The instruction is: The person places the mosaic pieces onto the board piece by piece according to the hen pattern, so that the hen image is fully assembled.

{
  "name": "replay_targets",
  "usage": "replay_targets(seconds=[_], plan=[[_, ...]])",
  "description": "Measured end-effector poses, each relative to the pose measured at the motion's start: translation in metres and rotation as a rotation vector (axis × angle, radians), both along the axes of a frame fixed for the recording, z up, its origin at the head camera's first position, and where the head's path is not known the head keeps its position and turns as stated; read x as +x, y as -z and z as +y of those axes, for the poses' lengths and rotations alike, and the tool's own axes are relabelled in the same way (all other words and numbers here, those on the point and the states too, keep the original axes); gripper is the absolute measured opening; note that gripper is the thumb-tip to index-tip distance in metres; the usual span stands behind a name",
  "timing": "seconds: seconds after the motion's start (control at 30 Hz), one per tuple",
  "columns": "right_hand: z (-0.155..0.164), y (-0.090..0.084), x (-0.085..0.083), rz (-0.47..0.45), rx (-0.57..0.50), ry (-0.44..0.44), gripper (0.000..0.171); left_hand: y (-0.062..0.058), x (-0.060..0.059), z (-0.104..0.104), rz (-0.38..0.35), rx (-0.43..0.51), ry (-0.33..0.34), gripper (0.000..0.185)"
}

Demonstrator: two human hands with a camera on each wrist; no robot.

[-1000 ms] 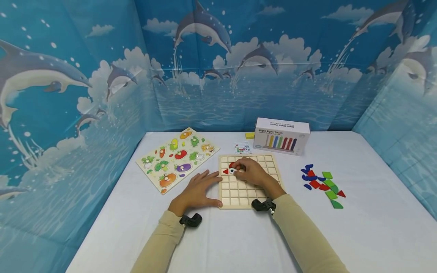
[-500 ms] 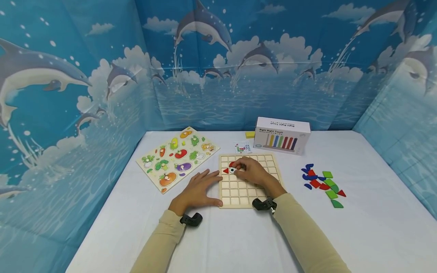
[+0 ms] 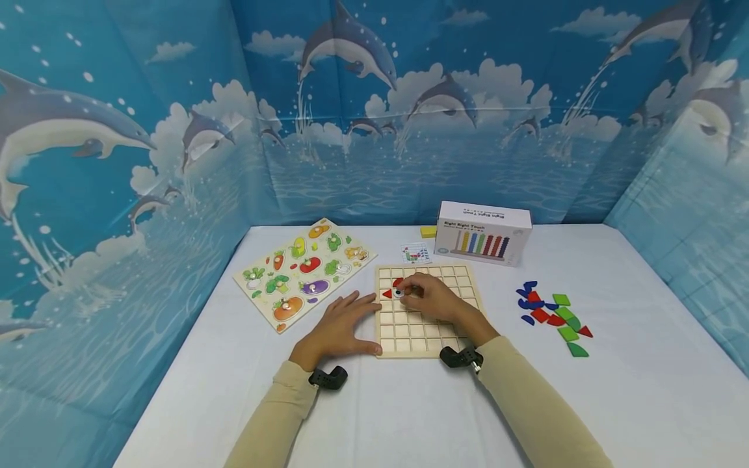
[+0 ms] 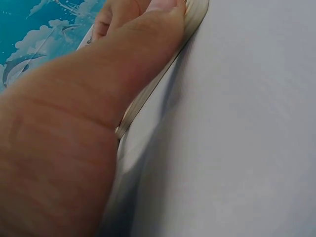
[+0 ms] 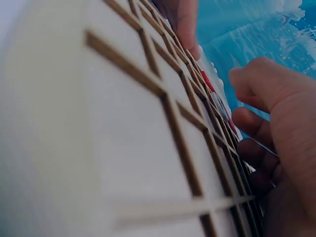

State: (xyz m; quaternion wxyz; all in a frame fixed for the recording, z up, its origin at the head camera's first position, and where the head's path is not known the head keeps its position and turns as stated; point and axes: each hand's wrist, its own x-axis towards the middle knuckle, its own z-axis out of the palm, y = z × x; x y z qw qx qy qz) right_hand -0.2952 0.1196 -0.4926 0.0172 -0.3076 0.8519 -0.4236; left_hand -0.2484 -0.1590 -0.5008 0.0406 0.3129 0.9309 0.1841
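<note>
My left hand (image 3: 339, 325) lies spread at center frame, thumb and fingertips at the left edge of a gridded wooden board (image 3: 409, 330). My right hand (image 3: 435, 299), loosely bent, thumb and fingertips apart, is at a white eye tile (image 3: 398, 292) in the board's upper left; whether they touch, I cannot tell. A red triangle (image 3: 387, 294) sits just left.

Reaches in with left forearm (image 3: 274, 415) and right forearm (image 3: 538, 406) converging, spreads left hand (image 3: 341, 325) palm down with fingers extended and thumb set wide, and angles right hand (image 3: 437, 300) leftward with fingers loosely bent and a gap showing between thumb and fingertips.
</note>
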Motion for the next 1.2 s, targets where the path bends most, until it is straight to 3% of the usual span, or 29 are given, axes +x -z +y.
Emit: replay_targets(seconds=[0.13,0.37,0.53,0.77,1.0,1.2], plan=[[0.009,-0.002,0.010,0.039,-0.013,-0.013,0.023,0.000,0.000,0.001,-0.001,-0.001,-0.003,0.096],[0.034,-0.019,0.038,0.151,0.060,-0.004,0.019,-0.001,0.001,0.001,-0.010,0.007,-0.011,0.096],[0.065,-0.029,0.052,0.100,0.094,0.006,0.021,-0.001,0.000,0.000,-0.010,0.011,-0.009,0.096],[0.117,-0.029,0.077,0.010,0.183,0.123,0.023,-0.002,0.000,0.000,-0.022,0.000,-0.008,0.096],[0.161,-0.027,0.107,0.013,0.280,0.267,0.026,-0.002,-0.001,0.000,-0.012,0.009,0.006,0.095],[0.195,-0.027,0.114,0.027,0.356,0.408,0.033,0.000,0.000,0.000,-0.008,0.022,0.002,0.095]])
